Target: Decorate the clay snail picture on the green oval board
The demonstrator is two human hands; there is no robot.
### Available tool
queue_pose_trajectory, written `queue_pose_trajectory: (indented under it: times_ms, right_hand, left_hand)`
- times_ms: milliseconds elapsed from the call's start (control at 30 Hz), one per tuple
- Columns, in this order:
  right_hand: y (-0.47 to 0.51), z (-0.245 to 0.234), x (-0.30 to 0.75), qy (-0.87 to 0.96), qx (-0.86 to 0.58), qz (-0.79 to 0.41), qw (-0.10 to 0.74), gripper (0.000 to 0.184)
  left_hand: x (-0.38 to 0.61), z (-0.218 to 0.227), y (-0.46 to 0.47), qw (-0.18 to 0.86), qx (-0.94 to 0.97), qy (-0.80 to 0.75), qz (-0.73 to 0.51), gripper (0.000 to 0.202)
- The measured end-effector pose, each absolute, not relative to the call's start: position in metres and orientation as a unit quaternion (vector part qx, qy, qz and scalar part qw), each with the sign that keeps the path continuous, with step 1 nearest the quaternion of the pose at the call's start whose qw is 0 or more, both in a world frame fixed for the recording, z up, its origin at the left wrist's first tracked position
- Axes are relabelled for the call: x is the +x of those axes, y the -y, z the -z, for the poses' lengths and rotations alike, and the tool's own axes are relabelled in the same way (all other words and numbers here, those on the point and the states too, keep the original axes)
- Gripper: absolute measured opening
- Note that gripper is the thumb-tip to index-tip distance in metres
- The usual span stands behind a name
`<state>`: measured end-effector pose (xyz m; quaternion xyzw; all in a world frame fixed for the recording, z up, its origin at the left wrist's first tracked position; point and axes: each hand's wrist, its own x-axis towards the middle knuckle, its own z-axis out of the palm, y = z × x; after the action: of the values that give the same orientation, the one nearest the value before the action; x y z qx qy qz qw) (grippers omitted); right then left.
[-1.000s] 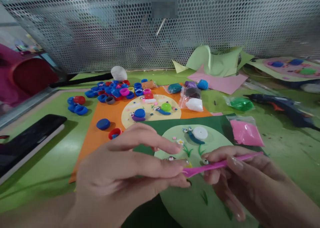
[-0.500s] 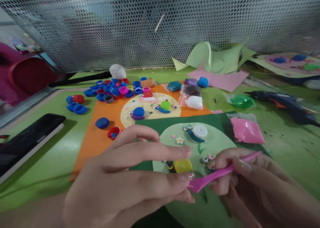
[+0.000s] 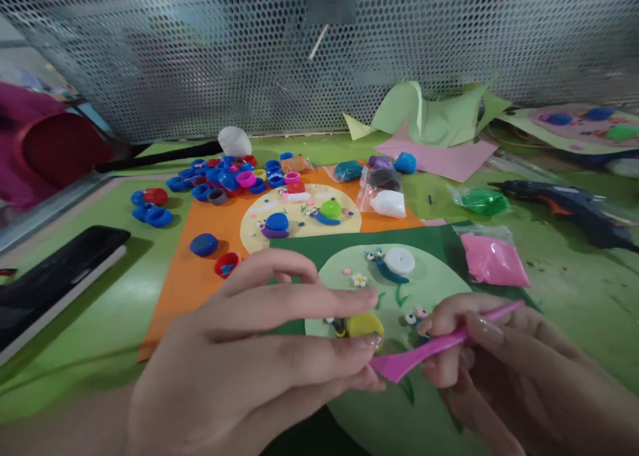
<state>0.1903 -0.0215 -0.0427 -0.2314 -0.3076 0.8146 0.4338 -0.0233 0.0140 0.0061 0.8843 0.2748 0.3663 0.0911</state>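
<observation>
My right hand [image 3: 494,349] is closed around a pink plastic clay modelling tool [image 3: 414,359], its flat wide end pointing left. My left hand [image 3: 269,349] reaches in from the left, with thumb and a finger pinched at that flat end; whatever is between them is hidden. Under both hands lies a dark green sheet [image 3: 309,246] bearing a pale green oval [image 3: 449,269]. On the oval are a snail with a white cap shell [image 3: 399,261], a snail with a yellow cap shell [image 3: 365,328], partly covered, a small white flower [image 3: 359,280] and a googly-eyed figure [image 3: 411,319] beside my right fingers.
An orange sheet [image 3: 170,296] with more cap snails lies behind. Bottle caps [image 3: 219,176] are heaped at the back left, near a phone [image 3: 54,276]. Bags of clay, including a pink one [image 3: 494,259], and a glue gun [image 3: 564,203] sit to the right. A perforated metal panel [image 3: 249,56] stands behind.
My left fingertips have shifted slightly left along the flat end of the tool, baring a bit more of it. My right hand keeps nearly the same grip and place.
</observation>
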Motion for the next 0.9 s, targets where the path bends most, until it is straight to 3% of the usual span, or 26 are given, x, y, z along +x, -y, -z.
queue_pose_trajectory:
  times_ms: [233, 567, 900]
  right_hand:
    - [0.022, 0.0436, 0.1881, 0.311, -0.239, -0.812, 0.432, 0.016]
    - [0.0208, 0.041, 0.1895, 0.325, -0.238, -0.808, 0.43, 0.016]
    - [0.0178, 0.0421, 0.1896, 0.311, -0.235, -0.811, 0.436, 0.017]
  left_hand:
    - [-0.0194, -0.0041, -0.0123, 0.036, 0.883, -0.272, -0.381, 0.02]
    - [-0.0234, -0.003, -0.009, 0.134, 0.874, -0.291, -0.364, 0.005]
    - [-0.0271, -0.0029, -0.0087, 0.125, 0.876, -0.298, -0.357, 0.005]
